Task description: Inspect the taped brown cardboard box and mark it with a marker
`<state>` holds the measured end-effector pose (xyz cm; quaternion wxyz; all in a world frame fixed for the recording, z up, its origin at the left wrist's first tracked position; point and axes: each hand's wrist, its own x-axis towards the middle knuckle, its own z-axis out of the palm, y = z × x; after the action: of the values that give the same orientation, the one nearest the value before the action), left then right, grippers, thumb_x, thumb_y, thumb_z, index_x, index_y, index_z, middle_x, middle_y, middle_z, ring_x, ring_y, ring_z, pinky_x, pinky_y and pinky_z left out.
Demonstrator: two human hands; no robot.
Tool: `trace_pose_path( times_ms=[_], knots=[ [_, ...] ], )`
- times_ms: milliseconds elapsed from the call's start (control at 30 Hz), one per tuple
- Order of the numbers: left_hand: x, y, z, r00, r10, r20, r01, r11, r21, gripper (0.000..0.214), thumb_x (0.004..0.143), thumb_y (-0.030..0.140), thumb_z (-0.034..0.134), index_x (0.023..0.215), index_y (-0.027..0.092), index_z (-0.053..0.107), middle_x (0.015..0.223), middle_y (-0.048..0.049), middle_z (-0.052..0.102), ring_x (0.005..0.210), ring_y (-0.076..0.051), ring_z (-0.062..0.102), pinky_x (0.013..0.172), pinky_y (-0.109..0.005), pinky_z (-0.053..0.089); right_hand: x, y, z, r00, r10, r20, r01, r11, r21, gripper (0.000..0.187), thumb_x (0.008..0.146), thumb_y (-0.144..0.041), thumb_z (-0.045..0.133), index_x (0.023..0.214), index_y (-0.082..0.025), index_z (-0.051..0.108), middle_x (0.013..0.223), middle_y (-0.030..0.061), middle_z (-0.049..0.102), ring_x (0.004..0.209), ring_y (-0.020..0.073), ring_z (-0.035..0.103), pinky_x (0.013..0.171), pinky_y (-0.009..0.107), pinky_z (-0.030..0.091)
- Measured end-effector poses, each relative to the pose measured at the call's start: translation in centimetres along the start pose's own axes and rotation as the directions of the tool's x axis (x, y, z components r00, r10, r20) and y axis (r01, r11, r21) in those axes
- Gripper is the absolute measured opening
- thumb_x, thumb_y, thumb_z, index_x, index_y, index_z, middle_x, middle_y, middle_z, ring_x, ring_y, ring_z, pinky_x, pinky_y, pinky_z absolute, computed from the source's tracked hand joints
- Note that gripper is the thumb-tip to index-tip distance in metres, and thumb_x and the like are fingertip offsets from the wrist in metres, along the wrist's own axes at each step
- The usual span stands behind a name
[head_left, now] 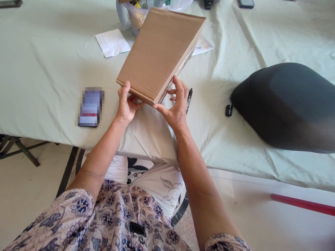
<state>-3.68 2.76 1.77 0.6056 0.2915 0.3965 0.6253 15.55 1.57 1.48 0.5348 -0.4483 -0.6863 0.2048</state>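
A flat brown cardboard box (159,52) is tilted up over the table, its near edge lowest. My left hand (127,104) grips that near edge from below, thumb on top at the left corner. At the near right corner, my right hand (176,106) holds the box with its fingers curled round the side, where clear tape shines. A black marker (188,100) lies on the cloth just right of my right hand, and its cap (229,110) rests further right.
The table wears a pale green cloth (47,69). A blurred phone (91,106) lies to the left, a white paper (112,42) behind it, a plastic bag (133,15) at the back. A big dark cushion-like bag (288,104) fills the right side.
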Motion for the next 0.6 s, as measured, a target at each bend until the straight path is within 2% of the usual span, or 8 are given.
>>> trace_pose_path(
  times_ms=[133, 267, 333, 433, 600],
  knots=[
    [-0.1, 0.3, -0.2, 0.997, -0.010, 0.083, 0.009, 1.000, 0.011, 0.068, 0.082, 0.083, 0.054, 0.132, 0.036, 0.057, 0.114, -0.0079, 0.069, 0.125, -0.033, 0.064, 0.095, -0.054, 0.060, 0.1, -0.3, -0.5, 0.999, -0.034, 0.030, 0.035, 0.999, -0.031, 0.098, 0.066, -0.086, 0.068, 0.148, -0.037, 0.047, 0.156, 0.0097, 0.044, 0.150, 0.0402, 0.038, 0.110, 0.066, 0.050],
    [-0.3, 1.0, -0.1, 0.992, -0.044, 0.122, 0.046, 0.999, -0.017, 0.078, 0.078, 0.089, 0.051, 0.134, 0.034, 0.056, 0.119, -0.0094, 0.071, 0.129, -0.034, 0.062, 0.099, -0.054, 0.059, 0.4, -0.5, -1.0, 0.999, -0.040, 0.031, 0.041, 0.998, -0.046, 0.093, 0.064, -0.088, 0.068, 0.141, -0.037, 0.055, 0.155, 0.0089, 0.045, 0.152, 0.0425, 0.034, 0.117, 0.073, 0.039],
    [-0.4, 1.3, 0.1, 0.983, -0.056, 0.176, 0.060, 0.998, -0.020, 0.084, 0.075, 0.092, 0.051, 0.133, 0.032, 0.056, 0.122, -0.0112, 0.070, 0.132, -0.036, 0.061, 0.101, -0.054, 0.058, 0.6, -0.5, -1.1, 0.999, -0.037, 0.030, 0.039, 0.998, -0.056, 0.091, 0.063, -0.089, 0.068, 0.137, -0.038, 0.058, 0.155, 0.0081, 0.045, 0.153, 0.0429, 0.034, 0.119, 0.074, 0.037],
    [-0.4, 1.5, 0.2, 0.968, -0.056, 0.244, 0.058, 0.998, 0.001, 0.084, 0.074, 0.093, 0.048, 0.130, 0.031, 0.057, 0.126, -0.0125, 0.070, 0.133, -0.038, 0.059, 0.100, -0.058, 0.058, 0.8, -0.6, -1.1, 0.997, -0.052, 0.060, 0.056, 0.996, -0.065, 0.089, 0.062, -0.089, 0.069, 0.136, -0.039, 0.059, 0.155, 0.0072, 0.045, 0.153, 0.0427, 0.034, 0.119, 0.073, 0.037],
    [-0.6, 2.1, 0.5, 0.962, -0.063, 0.266, 0.056, 0.998, 0.033, 0.079, 0.078, 0.091, 0.041, 0.122, 0.029, 0.063, 0.129, -0.0138, 0.070, 0.131, -0.039, 0.060, 0.095, -0.059, 0.059, 0.7, -0.7, -1.2, 0.997, -0.054, 0.059, 0.058, 0.996, -0.071, 0.089, 0.061, -0.091, 0.067, 0.133, -0.039, 0.061, 0.155, 0.0078, 0.045, 0.153, 0.0431, 0.033, 0.117, 0.071, 0.041]
  ],
)
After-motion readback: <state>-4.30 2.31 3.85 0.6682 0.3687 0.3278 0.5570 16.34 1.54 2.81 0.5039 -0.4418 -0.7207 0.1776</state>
